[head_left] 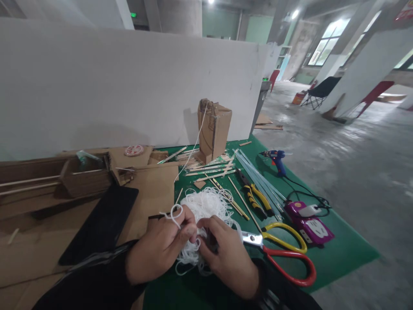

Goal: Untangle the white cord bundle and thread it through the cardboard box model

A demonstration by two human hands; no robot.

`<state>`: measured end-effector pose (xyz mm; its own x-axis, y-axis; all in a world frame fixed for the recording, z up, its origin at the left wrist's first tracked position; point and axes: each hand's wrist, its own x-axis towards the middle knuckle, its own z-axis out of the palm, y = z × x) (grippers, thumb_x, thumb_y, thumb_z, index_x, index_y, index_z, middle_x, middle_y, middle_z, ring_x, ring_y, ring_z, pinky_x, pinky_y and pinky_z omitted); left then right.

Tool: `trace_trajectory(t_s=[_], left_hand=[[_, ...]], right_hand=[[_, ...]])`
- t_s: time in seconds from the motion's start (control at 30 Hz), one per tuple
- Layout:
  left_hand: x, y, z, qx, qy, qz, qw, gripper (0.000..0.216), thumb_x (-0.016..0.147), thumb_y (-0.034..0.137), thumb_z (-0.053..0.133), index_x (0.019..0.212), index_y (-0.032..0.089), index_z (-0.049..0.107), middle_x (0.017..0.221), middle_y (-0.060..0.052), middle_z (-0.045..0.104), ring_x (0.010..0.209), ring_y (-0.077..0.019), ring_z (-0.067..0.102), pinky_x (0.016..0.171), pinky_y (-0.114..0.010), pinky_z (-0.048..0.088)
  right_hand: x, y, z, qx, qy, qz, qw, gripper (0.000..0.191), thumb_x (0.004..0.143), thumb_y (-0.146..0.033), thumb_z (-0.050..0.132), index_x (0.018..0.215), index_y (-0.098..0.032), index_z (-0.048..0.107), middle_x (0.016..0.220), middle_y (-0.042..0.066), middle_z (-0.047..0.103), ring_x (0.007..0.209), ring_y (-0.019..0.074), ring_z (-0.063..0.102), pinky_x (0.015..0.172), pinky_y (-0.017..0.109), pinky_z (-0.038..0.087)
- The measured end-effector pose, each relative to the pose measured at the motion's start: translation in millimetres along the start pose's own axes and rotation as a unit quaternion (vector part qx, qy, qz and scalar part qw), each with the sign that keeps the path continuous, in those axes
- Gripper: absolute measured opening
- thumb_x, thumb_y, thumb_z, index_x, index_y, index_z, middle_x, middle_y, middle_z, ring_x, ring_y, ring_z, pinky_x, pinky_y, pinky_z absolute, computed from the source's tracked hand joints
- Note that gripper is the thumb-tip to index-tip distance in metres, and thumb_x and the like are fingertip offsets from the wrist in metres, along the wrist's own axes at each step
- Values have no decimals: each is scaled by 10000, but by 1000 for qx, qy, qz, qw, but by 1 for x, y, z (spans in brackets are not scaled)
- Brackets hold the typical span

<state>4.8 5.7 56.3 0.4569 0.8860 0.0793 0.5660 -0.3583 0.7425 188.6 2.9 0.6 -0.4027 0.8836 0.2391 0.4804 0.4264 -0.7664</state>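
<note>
A tangled heap of white string (206,206) lies on the green mat (342,254) in front of me. My left hand (161,249) is closed, pinching strands of it, with a loop of string curling over its knuckles. Facing it, my right hand (229,254) is closed too, its fingers pinching into the same tangle. One strand runs up from the heap to a small upright cardboard box (213,131) by the white wall panel.
Red-and-yellow scissors (284,254) lie right of my right hand. Beyond are yellow-handled pliers (254,196), clear glue sticks (258,178), a blue glue gun (277,159), a purple power strip (309,224) and wooden sticks (209,170). Cardboard pieces (84,176) and a black sheet (100,224) lie left.
</note>
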Motion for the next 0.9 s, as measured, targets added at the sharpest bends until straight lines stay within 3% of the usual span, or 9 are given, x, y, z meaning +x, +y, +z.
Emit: trace_trajectory(t_s=[0.23, 0.33, 0.47, 0.67, 0.9], left_hand=[[-1, -3, -4, 38, -5, 13, 999, 264, 999, 336, 302, 834, 210, 466, 795, -14, 572, 707, -163, 541, 673, -296, 416], [1, -6, -4, 90, 2, 28, 996, 132, 939, 315, 434, 980, 210, 504, 815, -5, 588, 703, -167, 556, 687, -300, 428], [3, -12, -4, 121, -33, 66, 990, 224, 867, 241, 510, 1089, 216, 529, 976, -34, 637, 729, -163, 595, 722, -302, 457], [5, -12, -7, 118, -40, 99, 987, 185, 852, 207, 510, 1021, 217, 586, 856, -16, 648, 715, -163, 593, 664, -271, 443], [6, -11, -8, 158, -26, 104, 982, 55, 843, 248, 530, 809, 208, 544, 700, 23, 569, 605, -138, 526, 593, -256, 373]], right_hand=[[0, 2, 0, -6, 10, -6, 1000, 115, 821, -161, 602, 915, -226, 591, 819, -15, 565, 717, 141, 534, 624, 243, 361], [-1, 2, 0, -3, 20, -19, 1000, 106, 821, -145, 587, 894, -222, 592, 821, -7, 563, 737, 146, 543, 643, 244, 378], [-3, 4, 1, -2, 48, -51, 998, 165, 833, -130, 559, 953, -229, 617, 845, 12, 586, 756, 155, 568, 659, 247, 408], [-6, 6, 2, -23, 76, -89, 993, 135, 878, -163, 534, 951, -210, 637, 832, 40, 608, 752, 165, 583, 670, 262, 434], [-10, 4, 1, -85, 112, -150, 979, 138, 881, -153, 530, 857, -207, 654, 762, 45, 612, 685, 163, 556, 613, 272, 391]])
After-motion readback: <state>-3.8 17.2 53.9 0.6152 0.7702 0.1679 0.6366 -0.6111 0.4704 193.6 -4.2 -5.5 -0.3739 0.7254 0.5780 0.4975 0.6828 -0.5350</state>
